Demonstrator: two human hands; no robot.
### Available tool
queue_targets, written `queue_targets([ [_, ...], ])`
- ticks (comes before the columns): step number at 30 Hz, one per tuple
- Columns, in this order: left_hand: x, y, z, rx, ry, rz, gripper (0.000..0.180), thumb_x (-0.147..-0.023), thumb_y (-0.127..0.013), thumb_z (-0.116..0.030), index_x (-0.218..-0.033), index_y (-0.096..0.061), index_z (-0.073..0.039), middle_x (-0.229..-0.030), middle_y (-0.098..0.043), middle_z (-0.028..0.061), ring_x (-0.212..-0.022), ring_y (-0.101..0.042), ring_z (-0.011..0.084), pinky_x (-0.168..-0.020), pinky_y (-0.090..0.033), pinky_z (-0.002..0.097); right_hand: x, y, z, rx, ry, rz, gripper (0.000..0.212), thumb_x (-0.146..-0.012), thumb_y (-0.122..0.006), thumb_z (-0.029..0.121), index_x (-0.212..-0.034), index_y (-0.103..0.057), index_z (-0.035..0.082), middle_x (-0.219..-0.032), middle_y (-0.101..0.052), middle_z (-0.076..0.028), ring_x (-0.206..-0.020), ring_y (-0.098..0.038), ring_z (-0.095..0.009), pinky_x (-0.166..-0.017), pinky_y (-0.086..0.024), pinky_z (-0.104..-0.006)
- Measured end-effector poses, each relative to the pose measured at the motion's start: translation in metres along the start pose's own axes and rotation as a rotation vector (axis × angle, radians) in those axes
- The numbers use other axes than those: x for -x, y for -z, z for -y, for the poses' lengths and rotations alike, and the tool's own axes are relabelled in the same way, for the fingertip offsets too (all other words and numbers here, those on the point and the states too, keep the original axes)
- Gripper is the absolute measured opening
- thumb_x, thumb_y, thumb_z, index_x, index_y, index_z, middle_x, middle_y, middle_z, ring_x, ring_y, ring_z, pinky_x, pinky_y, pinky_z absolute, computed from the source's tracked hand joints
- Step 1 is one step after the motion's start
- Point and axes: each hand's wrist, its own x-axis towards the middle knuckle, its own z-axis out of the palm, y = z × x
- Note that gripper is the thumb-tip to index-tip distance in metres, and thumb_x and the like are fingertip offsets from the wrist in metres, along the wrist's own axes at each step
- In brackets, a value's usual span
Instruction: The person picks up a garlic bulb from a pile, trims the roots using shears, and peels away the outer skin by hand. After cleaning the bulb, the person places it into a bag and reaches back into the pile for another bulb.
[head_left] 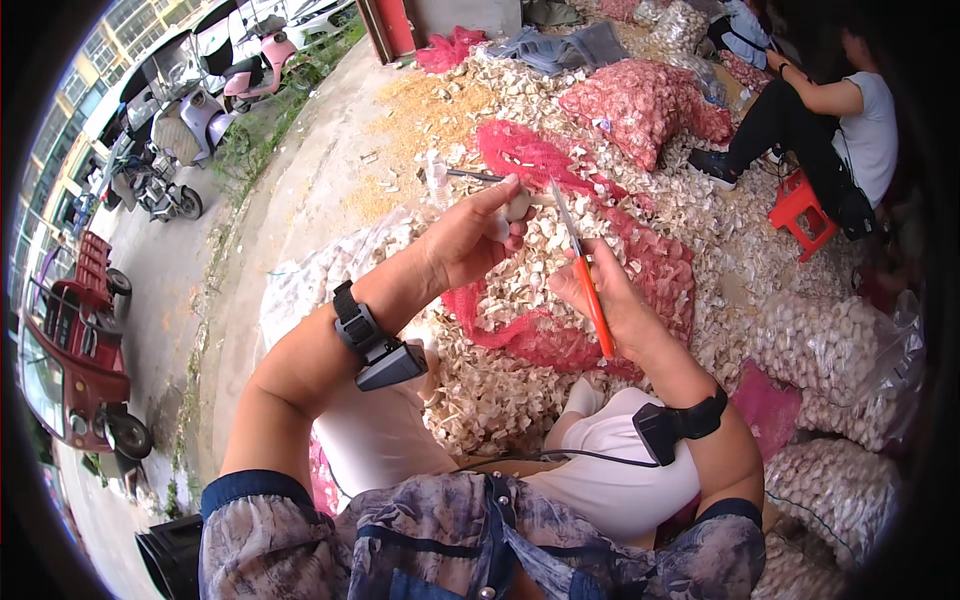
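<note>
My left hand [482,228] is raised over the heap, its thumb and fingers closed around a pale garlic bulb [519,205]. A thin stem seems to point from the bulb toward the right. My right hand [612,298] grips a cutting tool with an orange handle [592,305] and a narrow pointed metal blade [564,212]. Its tip points up and away from me, just right of the bulb and apart from it. Whether a second blade or handle is hidden in my palm, I cannot tell. Below both hands lies a red mesh bag [660,285] among garlic scraps [540,285].
Dry garlic trimmings [490,390] pile up between my legs. Filled garlic sacks [815,340] stand at the right; a red mesh sack [640,105] lies ahead. A person sits by a red stool [800,213]. A dark rod [472,175] lies beyond my left hand. Scooters and a red three-wheeler [75,340] stand left.
</note>
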Motion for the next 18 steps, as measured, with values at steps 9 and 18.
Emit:
queue_targets([
  [9,-0.006,-0.001,0.003,0.13,-0.026,-0.063,0.034,-0.093,-0.038,-0.039,-0.083,-0.049,-0.009,-0.076,-0.05,0.0062,-0.056,-0.045,0.0149,-0.045,-0.032,0.0252,-0.005,-0.009,-0.007,0.25,0.043,-0.003,0.058,-0.081,-0.078,0.029,-0.114,-0.039,0.001,-0.084,-0.05,-0.002,-0.073,-0.048,-0.007,-0.063,-0.044,-0.0225],
  [18,-0.002,-0.018,0.02,-0.127,0.012,-0.094,0.034,-0.091,-0.036,-0.043,-0.086,-0.048,-0.011,-0.078,-0.05,0.0046,-0.06,-0.047,0.016,-0.048,-0.033,0.0283,-0.013,-0.011,-0.005,0.282,0.227,-0.012,0.039,-0.09,-0.068,0.02,-0.115,-0.047,-0.002,-0.105,-0.066,-0.009,-0.095,-0.062,-0.013,-0.081,-0.05,-0.0269],
])
